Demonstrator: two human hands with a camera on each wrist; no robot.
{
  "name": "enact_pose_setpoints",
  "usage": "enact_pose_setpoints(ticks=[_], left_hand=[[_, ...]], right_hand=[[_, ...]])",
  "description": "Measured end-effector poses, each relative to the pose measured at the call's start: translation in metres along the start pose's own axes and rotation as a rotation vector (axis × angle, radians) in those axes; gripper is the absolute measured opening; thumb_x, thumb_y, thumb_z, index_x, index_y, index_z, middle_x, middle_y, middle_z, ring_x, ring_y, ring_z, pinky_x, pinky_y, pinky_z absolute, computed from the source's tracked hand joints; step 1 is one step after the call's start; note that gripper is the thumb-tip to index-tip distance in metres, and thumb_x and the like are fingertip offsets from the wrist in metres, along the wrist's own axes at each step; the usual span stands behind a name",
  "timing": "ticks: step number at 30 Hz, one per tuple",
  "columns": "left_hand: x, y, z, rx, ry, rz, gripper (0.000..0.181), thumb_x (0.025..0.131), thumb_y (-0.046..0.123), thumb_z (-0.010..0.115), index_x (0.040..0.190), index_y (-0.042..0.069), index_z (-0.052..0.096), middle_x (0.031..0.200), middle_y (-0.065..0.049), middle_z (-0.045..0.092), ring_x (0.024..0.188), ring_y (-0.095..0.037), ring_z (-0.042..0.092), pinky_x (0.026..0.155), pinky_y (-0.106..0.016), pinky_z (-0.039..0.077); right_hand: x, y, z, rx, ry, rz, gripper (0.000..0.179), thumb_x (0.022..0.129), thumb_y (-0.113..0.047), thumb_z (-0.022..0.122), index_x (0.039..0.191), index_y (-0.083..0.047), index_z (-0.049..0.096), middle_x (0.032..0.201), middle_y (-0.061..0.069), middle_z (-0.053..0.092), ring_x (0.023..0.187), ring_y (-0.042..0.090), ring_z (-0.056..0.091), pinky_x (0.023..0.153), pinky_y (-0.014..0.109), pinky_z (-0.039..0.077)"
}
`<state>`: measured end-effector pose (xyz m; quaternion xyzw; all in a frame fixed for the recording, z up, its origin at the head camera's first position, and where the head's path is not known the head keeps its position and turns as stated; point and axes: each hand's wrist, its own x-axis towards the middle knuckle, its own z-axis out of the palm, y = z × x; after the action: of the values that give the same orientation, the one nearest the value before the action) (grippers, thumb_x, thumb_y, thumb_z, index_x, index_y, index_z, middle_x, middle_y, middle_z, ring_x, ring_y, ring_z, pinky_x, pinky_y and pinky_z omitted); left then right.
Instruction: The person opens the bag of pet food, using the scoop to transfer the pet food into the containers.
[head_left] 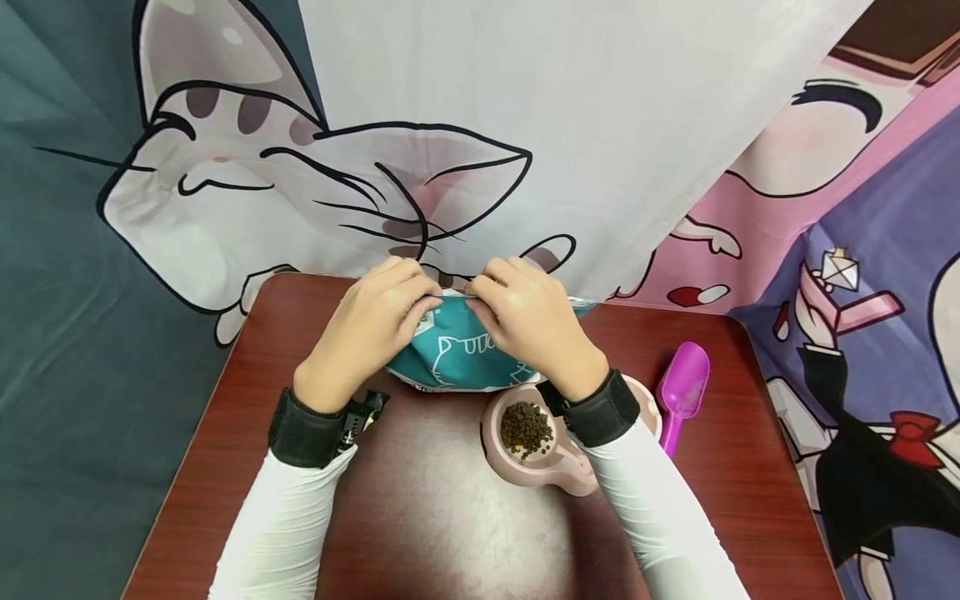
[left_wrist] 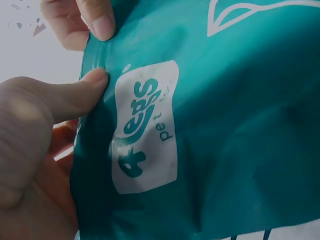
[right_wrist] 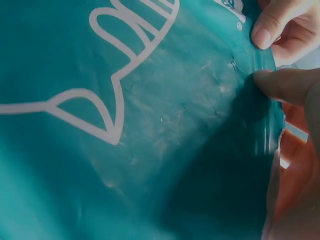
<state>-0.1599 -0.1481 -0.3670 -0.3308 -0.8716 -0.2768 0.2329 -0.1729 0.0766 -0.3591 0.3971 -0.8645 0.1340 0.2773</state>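
A teal pet food bag (head_left: 468, 350) with a white cat outline stands at the back of the table. My left hand (head_left: 378, 321) pinches its top edge between thumb and fingers. A short way along the same edge, my right hand (head_left: 528, 317) pinches it too. In the left wrist view the left thumb lies on the zip strip beside a white label (left_wrist: 145, 127) reading "4 Legs pet". The right wrist view has the right thumb pressing that strip, with the fingers behind the bag. What the bag holds is hidden.
Before the bag sits a pink bowl (head_left: 491, 433) with a handle, holding brown kibble (head_left: 525, 429). Another pale bowl (head_left: 647, 408) is partly hidden behind the right wrist. To the right lies a purple scoop (head_left: 684, 383) on the brown table (head_left: 420, 517). A cat-print cloth (head_left: 600, 108) hangs behind.
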Motion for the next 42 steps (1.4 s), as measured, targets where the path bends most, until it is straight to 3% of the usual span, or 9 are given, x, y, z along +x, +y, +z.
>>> enact_pose_setpoints(ticks=[8,18,28,32,38,42], left_hand=[[0.000,0.002,0.004,-0.005,0.032,0.015,0.009,0.097,0.010,0.072,0.092,0.003,0.073,0.088,-0.007,0.063,0.088,-0.025,0.058,0.077,-0.037,0.053],[-0.008,-0.005,-0.004,0.041,0.032,0.001,0.011,0.093,0.010,0.076,0.101,0.003,0.076,0.098,-0.010,0.065,0.093,-0.031,0.057,0.084,-0.046,0.048],[-0.008,-0.006,-0.005,0.008,0.038,-0.019,0.007,0.095,0.009,0.073,0.093,0.002,0.073,0.090,-0.008,0.063,0.090,-0.028,0.056,0.078,-0.042,0.045],[-0.009,-0.006,-0.005,0.004,0.050,-0.009,0.008,0.095,0.008,0.074,0.092,0.002,0.073,0.087,-0.008,0.062,0.089,-0.028,0.056,0.080,-0.042,0.046],[-0.015,-0.012,-0.010,0.016,0.031,-0.023,0.008,0.094,0.010,0.075,0.097,0.003,0.075,0.095,-0.010,0.065,0.094,-0.029,0.058,0.088,-0.045,0.049],[-0.021,-0.017,-0.014,0.008,0.035,-0.048,0.007,0.092,0.006,0.076,0.099,0.004,0.076,0.097,-0.010,0.066,0.094,-0.029,0.059,0.086,-0.043,0.050]], right_hand=[[0.004,-0.005,0.004,-0.008,0.004,-0.037,0.013,0.100,-0.019,0.069,0.101,-0.007,0.074,0.092,0.004,0.065,0.079,0.022,0.058,0.072,0.031,0.053],[0.004,-0.005,0.009,-0.014,0.047,-0.023,0.013,0.101,-0.020,0.068,0.094,-0.011,0.074,0.087,0.000,0.064,0.075,0.020,0.054,0.067,0.029,0.052],[0.010,-0.011,0.009,-0.029,0.006,-0.024,0.013,0.098,-0.021,0.072,0.103,-0.009,0.076,0.092,0.003,0.067,0.079,0.021,0.059,0.069,0.032,0.055],[0.013,-0.014,0.011,-0.032,0.011,-0.030,0.012,0.099,-0.021,0.071,0.098,-0.010,0.076,0.090,0.002,0.067,0.077,0.020,0.057,0.066,0.030,0.054],[0.015,-0.015,0.013,-0.023,0.031,-0.028,0.010,0.097,-0.020,0.073,0.094,-0.011,0.076,0.087,0.001,0.067,0.073,0.020,0.054,0.064,0.028,0.052],[0.015,-0.015,0.013,-0.013,0.010,-0.019,0.010,0.098,-0.020,0.072,0.096,-0.011,0.076,0.089,0.001,0.066,0.074,0.019,0.054,0.064,0.029,0.052]])
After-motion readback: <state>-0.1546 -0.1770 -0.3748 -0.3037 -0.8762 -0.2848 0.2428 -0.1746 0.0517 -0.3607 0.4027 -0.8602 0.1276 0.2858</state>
